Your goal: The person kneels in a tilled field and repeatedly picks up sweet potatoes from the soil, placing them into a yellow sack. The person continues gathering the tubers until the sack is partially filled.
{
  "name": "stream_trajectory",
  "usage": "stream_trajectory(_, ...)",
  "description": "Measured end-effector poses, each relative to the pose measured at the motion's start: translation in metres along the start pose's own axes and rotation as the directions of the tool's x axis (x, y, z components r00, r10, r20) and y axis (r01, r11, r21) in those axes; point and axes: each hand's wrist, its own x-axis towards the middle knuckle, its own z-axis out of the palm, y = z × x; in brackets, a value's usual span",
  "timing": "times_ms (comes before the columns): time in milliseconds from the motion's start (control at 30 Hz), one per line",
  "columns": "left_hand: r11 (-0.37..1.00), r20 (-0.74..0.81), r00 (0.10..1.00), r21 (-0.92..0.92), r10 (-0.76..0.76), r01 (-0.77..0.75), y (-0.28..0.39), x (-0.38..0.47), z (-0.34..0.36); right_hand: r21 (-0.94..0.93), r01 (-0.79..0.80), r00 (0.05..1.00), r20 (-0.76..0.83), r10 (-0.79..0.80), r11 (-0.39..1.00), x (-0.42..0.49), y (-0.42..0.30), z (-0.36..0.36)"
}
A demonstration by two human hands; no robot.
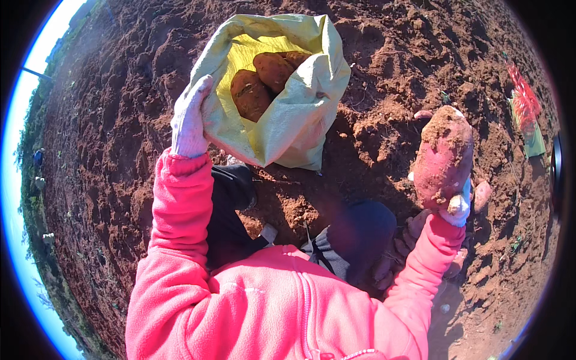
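Observation:
A pale yellow woven sack (pixel 306 112) stands upright on the soil with its mouth spread wide. At its left rim, my left hand (pixel 191 114) in a white knit glove grips the folded edge. Inside lie a few large sweet potatoes (pixel 250 95), coated with brown dirt. Off to the right, my right hand (pixel 459 209), also gloved, holds one big reddish sweet potato (pixel 443 157) with soil clinging to its skin. Most of that hand is hidden behind the tuber; the thumb shows at its lower end. The held tuber is apart from the sack.
More sweet potatoes (pixel 382 267) are heaped beside my right knee (pixel 364 229), partly behind my sleeve. A smaller one (pixel 482 196) lies past my right hand. Red netting (pixel 524 96) and a flat green bag (pixel 534 139) rest on the rough, clodded soil (pixel 112 112) at far right.

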Motion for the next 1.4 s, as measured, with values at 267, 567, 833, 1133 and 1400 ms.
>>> stream_trajectory(267,0.992,-0.066,0.997,-0.123,-0.029,0.021,0.013,-0.012,0.011,-0.401,0.867,0.473,0.849,-0.237,0.295,0.104,-0.182,0.257)
stream_trajectory(567,0.795,-0.026,0.983,-0.592,-0.180,0.130,0.043,-0.007,-0.050,-0.339,0.906,0.220,0.888,0.405,0.252,0.092,-0.083,0.350)
stream_trajectory(833,0.797,-0.047,0.963,-0.574,-0.264,0.190,0.047,-0.024,-0.042,-0.293,0.910,0.143,0.885,0.442,0.293,0.116,-0.074,0.337)
stream_trajectory(1133,0.777,0.043,0.974,-0.596,-0.222,0.204,0.045,-0.021,-0.045,-0.685,0.659,0.428,0.682,0.593,0.311,0.124,-0.027,0.334)
stream_trajectory(1400,0.784,0.053,0.978,-0.590,-0.200,0.192,0.042,-0.023,-0.043,-0.247,0.957,0.196,0.937,0.288,0.153,0.133,-0.033,0.302)
